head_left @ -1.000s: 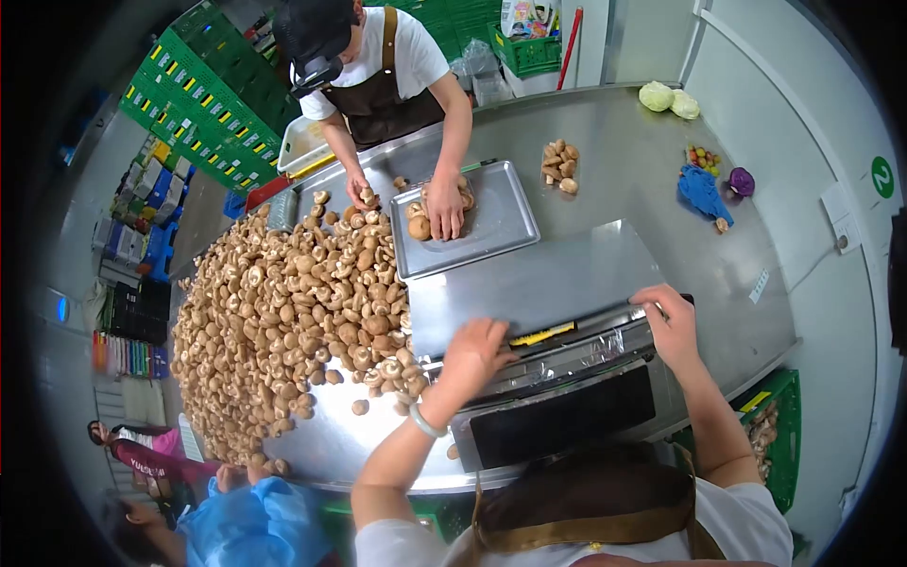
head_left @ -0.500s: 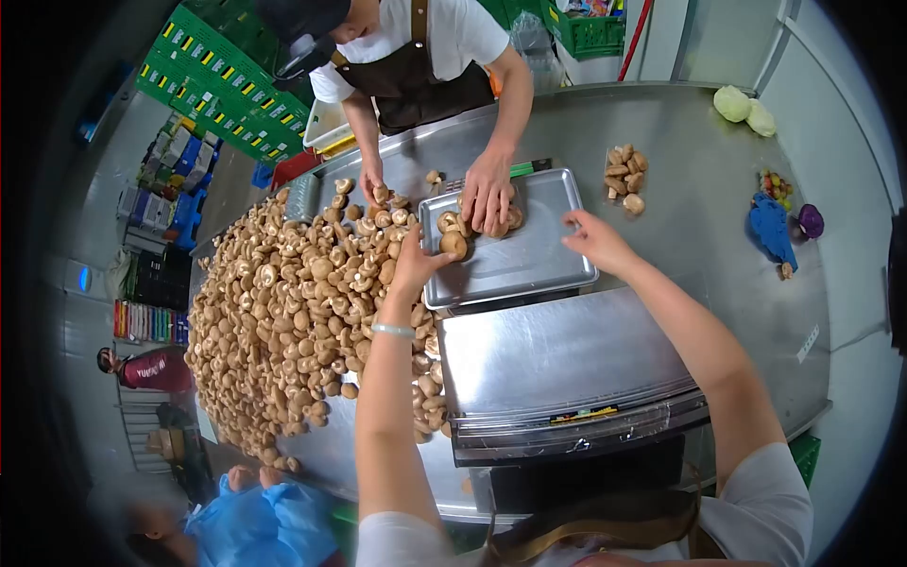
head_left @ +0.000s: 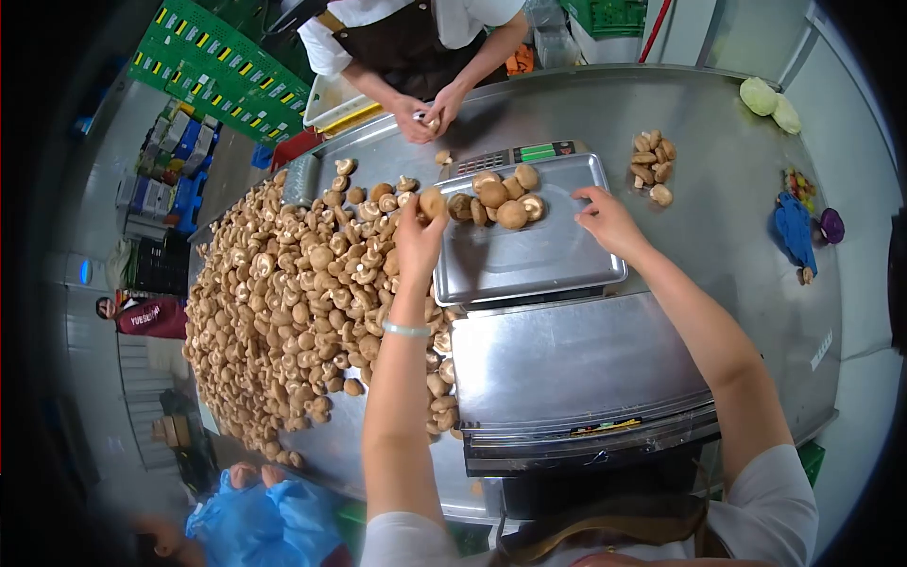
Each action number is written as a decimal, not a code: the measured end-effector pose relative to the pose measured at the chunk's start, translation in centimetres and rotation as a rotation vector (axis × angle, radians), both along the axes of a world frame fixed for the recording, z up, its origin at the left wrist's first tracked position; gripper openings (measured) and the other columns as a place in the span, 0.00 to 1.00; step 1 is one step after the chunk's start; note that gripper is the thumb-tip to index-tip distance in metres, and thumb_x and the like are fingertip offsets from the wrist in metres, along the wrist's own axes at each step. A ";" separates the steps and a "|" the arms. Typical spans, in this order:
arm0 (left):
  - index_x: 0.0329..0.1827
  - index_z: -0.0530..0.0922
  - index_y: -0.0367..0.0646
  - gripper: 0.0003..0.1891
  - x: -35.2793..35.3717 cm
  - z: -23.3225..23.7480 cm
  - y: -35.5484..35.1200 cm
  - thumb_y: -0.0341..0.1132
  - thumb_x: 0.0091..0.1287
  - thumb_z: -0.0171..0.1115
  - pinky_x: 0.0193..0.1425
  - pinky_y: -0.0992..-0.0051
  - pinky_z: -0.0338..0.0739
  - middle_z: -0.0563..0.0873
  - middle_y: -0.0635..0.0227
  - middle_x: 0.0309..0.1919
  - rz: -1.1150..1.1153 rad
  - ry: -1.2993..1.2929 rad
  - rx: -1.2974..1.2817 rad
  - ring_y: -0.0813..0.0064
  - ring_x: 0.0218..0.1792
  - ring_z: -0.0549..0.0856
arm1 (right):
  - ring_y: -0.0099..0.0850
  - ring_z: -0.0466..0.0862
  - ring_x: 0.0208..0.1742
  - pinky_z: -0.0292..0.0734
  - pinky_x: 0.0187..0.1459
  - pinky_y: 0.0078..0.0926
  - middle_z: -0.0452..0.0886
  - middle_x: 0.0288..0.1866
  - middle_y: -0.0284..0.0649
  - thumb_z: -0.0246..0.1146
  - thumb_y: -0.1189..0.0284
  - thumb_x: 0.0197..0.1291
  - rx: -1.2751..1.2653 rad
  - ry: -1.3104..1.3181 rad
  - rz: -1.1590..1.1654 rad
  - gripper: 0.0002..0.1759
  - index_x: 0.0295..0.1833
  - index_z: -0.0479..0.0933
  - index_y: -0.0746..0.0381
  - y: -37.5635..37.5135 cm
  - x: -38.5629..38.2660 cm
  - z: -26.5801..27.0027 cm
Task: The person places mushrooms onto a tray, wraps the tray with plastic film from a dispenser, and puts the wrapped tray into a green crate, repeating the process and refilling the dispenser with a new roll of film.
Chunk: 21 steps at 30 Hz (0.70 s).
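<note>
My left hand (head_left: pixel 419 238) pinches a brown mushroom (head_left: pixel 432 203) at the left edge of a metal tray (head_left: pixel 529 269). Several mushrooms (head_left: pixel 511 214) lie in a cluster on the upper left part of that tray, which rests on a scale with a keypad (head_left: pixel 482 163). Over the tray's right side is my right hand (head_left: pixel 603 223), its fingers apart and holding nothing. A large heap of mushrooms (head_left: pixel 293 302) spreads over the steel table to the left. Across the table, a co-worker's hands (head_left: pixel 433 115) are together around a small, partly hidden mushroom.
A wrapping machine's flat metal top (head_left: pixel 576 354) stands just below the tray. To the right are a small pack of mushrooms (head_left: pixel 654 161), cabbages (head_left: pixel 771 104), a blue cloth (head_left: pixel 795 234) and a purple vegetable (head_left: pixel 831 226). A person in blue (head_left: pixel 269 515) is at lower left.
The co-worker's hands have left the tray and pulled back to their body, uncovering the mushroom cluster. My left hand now lifts a mushroom at the tray's edge. The view has shifted slightly.
</note>
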<state>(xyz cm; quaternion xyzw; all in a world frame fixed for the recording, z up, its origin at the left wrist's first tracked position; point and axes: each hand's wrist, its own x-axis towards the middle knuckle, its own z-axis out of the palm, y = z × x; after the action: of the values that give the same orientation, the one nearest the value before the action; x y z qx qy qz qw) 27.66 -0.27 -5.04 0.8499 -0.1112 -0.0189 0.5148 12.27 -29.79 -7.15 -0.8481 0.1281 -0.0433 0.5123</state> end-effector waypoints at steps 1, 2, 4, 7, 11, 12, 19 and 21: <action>0.64 0.74 0.32 0.28 0.3 0.8 -1.0 0.34 0.61 0.67 0.56 0.66 0.78 0.85 0.50 0.51 -0.087 -0.033 0.046 0.60 0.50 0.86 | 0.35 0.84 0.50 0.77 0.54 0.33 0.77 0.58 0.43 0.64 0.71 0.62 0.003 0.022 -0.005 0.21 0.60 0.75 0.63 0.3 0.3 0.3; 0.65 0.74 0.34 0.28 0.5 1.5 -2.1 0.35 0.62 0.66 0.61 0.64 0.76 0.83 0.48 0.56 -0.173 -0.067 0.090 0.57 0.54 0.84 | 0.35 0.84 0.49 0.77 0.54 0.32 0.77 0.58 0.43 0.64 0.71 0.62 0.004 0.041 -0.009 0.20 0.59 0.75 0.63 0.7 0.8 0.7; 0.67 0.73 0.36 0.28 2.4 -1.9 -3.1 0.38 0.63 0.61 0.70 0.57 0.68 0.76 0.45 0.64 -0.283 -0.203 0.502 0.48 0.62 0.77 | 0.35 0.84 0.49 0.77 0.54 0.33 0.77 0.59 0.43 0.64 0.71 0.61 0.002 0.030 0.004 0.21 0.60 0.75 0.63 1.0 1.8 0.7; 0.71 0.71 0.39 0.32 5.4 -4.5 -2.7 0.44 0.65 0.57 0.75 0.56 0.62 0.67 0.42 0.73 -0.353 -0.143 0.373 0.42 0.70 0.69 | 0.38 0.82 0.53 0.77 0.56 0.34 0.76 0.63 0.45 0.67 0.67 0.61 -0.012 -0.020 0.018 0.27 0.64 0.72 0.62 1.1 3.2 -0.2; 0.69 0.74 0.39 0.35 7.5 -5.1 -2.2 0.54 0.65 0.63 0.72 0.59 0.68 0.72 0.45 0.70 -0.309 0.121 0.225 0.53 0.69 0.74 | 0.47 0.76 0.65 0.72 0.66 0.38 0.71 0.69 0.53 0.72 0.59 0.57 -0.074 -0.045 -0.050 0.41 0.72 0.66 0.63 2.0 5.9 -1.1; 0.65 0.77 0.38 0.36 4.4 0.5 -3.3 0.54 0.60 0.72 0.65 0.63 0.77 0.84 0.51 0.58 -0.442 0.456 0.132 0.58 0.58 0.83 | 0.50 0.74 0.68 0.70 0.68 0.40 0.70 0.71 0.55 0.74 0.57 0.56 -0.091 -0.077 -0.048 0.45 0.74 0.64 0.63 2.5 7.0 -1.7; 0.71 0.73 0.46 0.49 0.1 -2.1 -2.8 0.58 0.45 0.81 0.71 0.61 0.70 0.70 0.40 0.64 -0.291 0.068 0.305 0.44 0.64 0.75 | 0.49 0.67 0.75 0.63 0.73 0.39 0.66 0.73 0.53 0.75 0.65 0.52 -0.152 -0.195 0.102 0.47 0.76 0.62 0.63 4.5 7.4 -3.0; 0.70 0.72 0.43 0.49 -2.8 0.0 -2.9 0.58 0.46 0.80 0.67 0.62 0.74 0.69 0.40 0.63 -0.299 0.032 0.316 0.44 0.61 0.78 | 0.49 0.67 0.74 0.64 0.73 0.39 0.65 0.75 0.52 0.75 0.68 0.53 -0.244 -0.189 0.108 0.46 0.76 0.62 0.61 4.2 4.6 -1.2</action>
<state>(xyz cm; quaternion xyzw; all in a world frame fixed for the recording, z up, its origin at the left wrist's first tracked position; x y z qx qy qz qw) 24.90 -3.16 -5.09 0.8937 -0.2234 -0.1259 0.3682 16.91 -25.61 -8.39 -0.9018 0.0275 -0.1106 0.4169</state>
